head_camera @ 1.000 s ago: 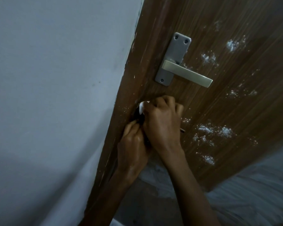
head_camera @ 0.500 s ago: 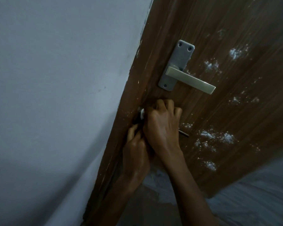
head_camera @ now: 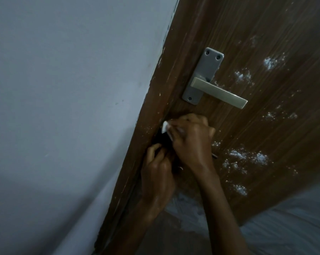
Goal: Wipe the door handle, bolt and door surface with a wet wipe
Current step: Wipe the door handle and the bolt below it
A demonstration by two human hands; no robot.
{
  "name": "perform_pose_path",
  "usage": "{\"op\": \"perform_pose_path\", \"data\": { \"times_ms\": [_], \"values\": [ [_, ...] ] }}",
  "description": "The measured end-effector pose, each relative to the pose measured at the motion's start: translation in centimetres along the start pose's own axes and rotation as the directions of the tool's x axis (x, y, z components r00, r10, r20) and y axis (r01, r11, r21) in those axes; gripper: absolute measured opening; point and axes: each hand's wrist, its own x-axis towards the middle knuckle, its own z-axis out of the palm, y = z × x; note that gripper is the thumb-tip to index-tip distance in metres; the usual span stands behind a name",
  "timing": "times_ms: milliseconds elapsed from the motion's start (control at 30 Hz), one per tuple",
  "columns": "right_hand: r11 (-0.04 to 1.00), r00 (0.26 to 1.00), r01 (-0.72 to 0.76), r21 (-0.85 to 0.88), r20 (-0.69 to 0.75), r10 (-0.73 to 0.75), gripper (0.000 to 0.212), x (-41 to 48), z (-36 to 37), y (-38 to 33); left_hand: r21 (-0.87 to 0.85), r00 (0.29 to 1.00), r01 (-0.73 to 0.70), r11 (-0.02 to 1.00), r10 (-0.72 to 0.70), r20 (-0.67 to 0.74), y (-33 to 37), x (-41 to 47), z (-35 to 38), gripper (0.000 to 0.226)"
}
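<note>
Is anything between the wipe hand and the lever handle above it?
Nothing visible. The right hand holds the wipe at the door's edge just below the handle, with only bare door between them. The left hand sits lower, out of that path.

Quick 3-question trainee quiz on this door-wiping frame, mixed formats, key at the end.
1. True or false: the right hand is wiping the lever handle.
2. Which hand holds the white wipe? A) left B) right C) neither
3. Fill in: white powdery spots lie on the door to the ___ of the hands.

Key: 1 false, it works below the handle near the door's edge, beside the left hand; 2 B; 3 right.
</note>
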Motion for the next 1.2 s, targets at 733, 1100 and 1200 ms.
{"op": "perform_pose_path", "data": {
  "times_ms": [733,1100,1200],
  "values": [
    [0.898,0.999,-0.036,-0.439,0.017,0.049,0.016,-4.2,-1.5,1.1,0.000,1.000,-0.009,1.000,0.009,0.021,0.1,0.4,-1.3,0.035],
    [0.934,0.998,-0.014,-0.356,0.055,0.036,0.032,-5.4,-0.7,1.4,-0.679,0.796,0.604,0.418,-0.357,0.488,0.8,0.9,-4.0,0.034],
    [0.959,0.999,-0.025,-0.284,0.030,0.035,0.034,-6.6,0.3,0.7,-0.755,0.689,0.653,-0.049,-0.375,0.620,1.0,0.3,-4.0,0.046]
  ]
}}
